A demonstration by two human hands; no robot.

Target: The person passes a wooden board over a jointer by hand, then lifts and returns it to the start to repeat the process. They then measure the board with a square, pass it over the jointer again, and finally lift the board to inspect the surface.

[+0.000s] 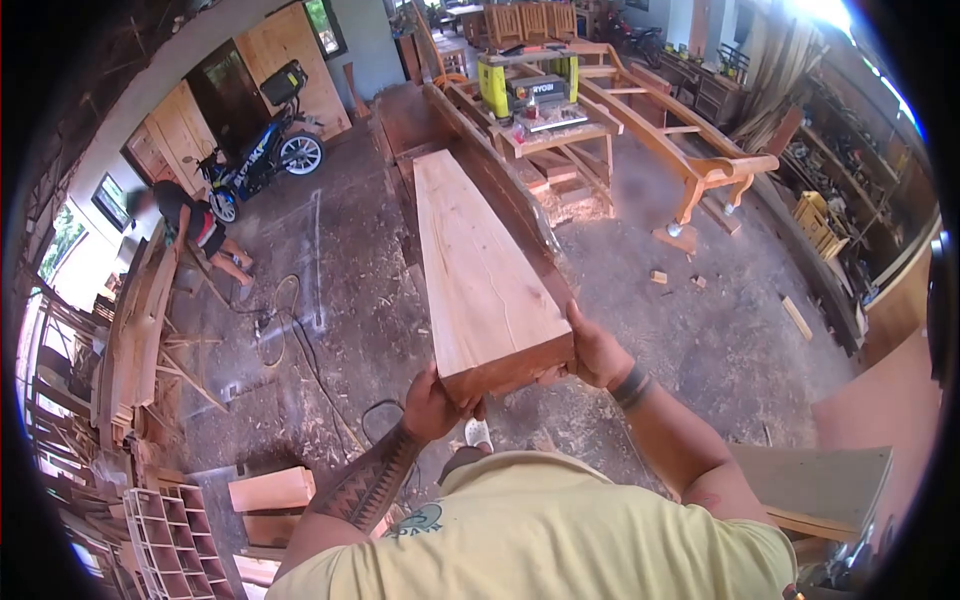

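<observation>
A long, thick wooden board (485, 265) reaches away from me, its top face pale and smooth, its near end darker and rougher. At the near left corner my left hand (432, 403) is closed around it, fingers curled underneath. My right hand (597, 350) grips the near right corner, thumb up along the side and fingertips under the end. The board's far end overlaps a large dark wooden timber (400, 110) in this view.
A green planer (525, 85) stands on a wooden stand beyond the board. To its right is a wooden bed-like frame (690, 150). A person (185, 220) bends over planks (140, 330) at left, near a motorbike (260, 165). A cable (315, 365) and offcuts lie on the floor.
</observation>
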